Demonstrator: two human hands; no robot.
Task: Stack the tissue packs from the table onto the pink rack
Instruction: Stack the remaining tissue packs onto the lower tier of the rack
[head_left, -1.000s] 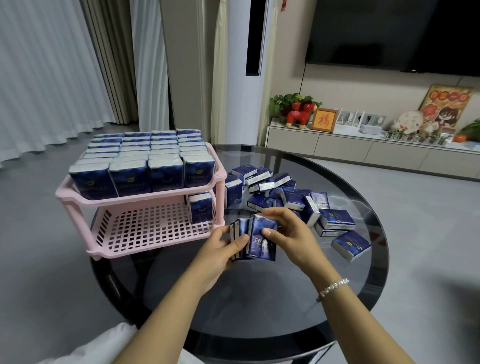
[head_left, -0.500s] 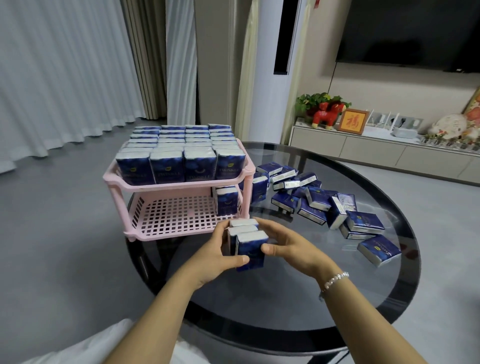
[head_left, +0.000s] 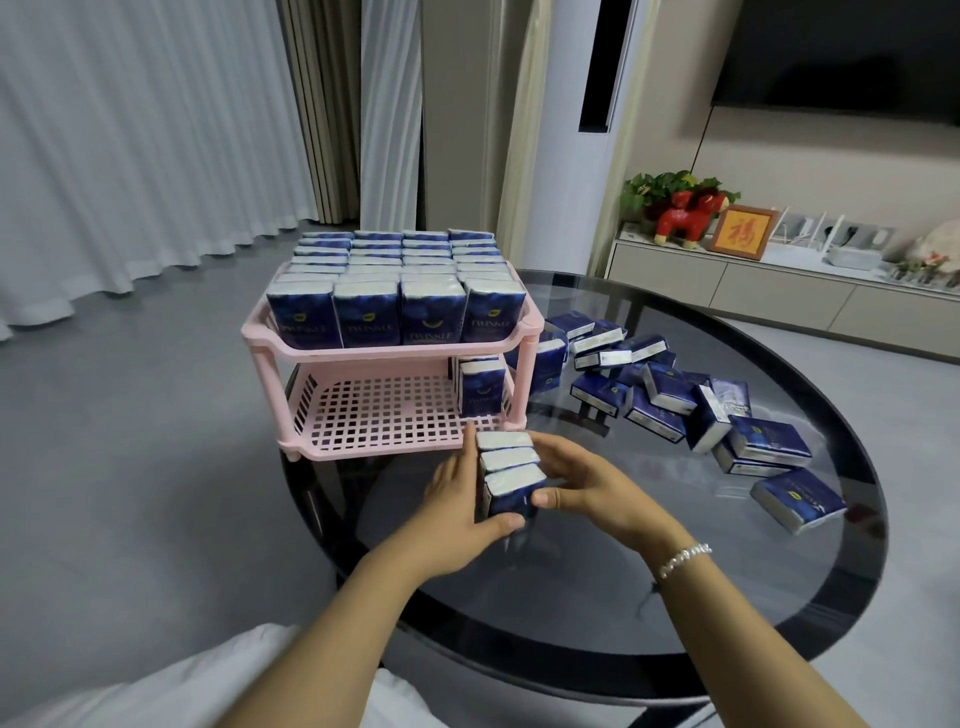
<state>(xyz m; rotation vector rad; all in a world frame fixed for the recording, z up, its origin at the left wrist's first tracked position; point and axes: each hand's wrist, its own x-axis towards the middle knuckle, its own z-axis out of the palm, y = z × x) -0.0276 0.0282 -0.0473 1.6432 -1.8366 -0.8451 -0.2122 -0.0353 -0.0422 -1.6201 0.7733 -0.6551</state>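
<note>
A pink two-tier rack (head_left: 384, 356) stands at the left of the round dark glass table (head_left: 597, 597). Its top shelf is filled with upright blue tissue packs (head_left: 395, 291). The lower shelf (head_left: 379, 421) holds a few upright packs (head_left: 482, 387) at its right end. My left hand (head_left: 457, 512) and my right hand (head_left: 582, 480) press from both sides on a bundle of three upright packs (head_left: 506, 475), just in front of the rack's lower right corner. Several loose packs (head_left: 675, 400) lie scattered on the table to the right.
One pack (head_left: 797, 499) lies apart near the table's right edge. Behind the table are a TV cabinet (head_left: 779, 291) with a red figurine (head_left: 685, 218) and a framed picture (head_left: 743, 232). Curtains hang at the left.
My hands turned the gathered packs upright and squared them into a bundle, then carried it left toward the rack's lower shelf. The view has shifted left.
</note>
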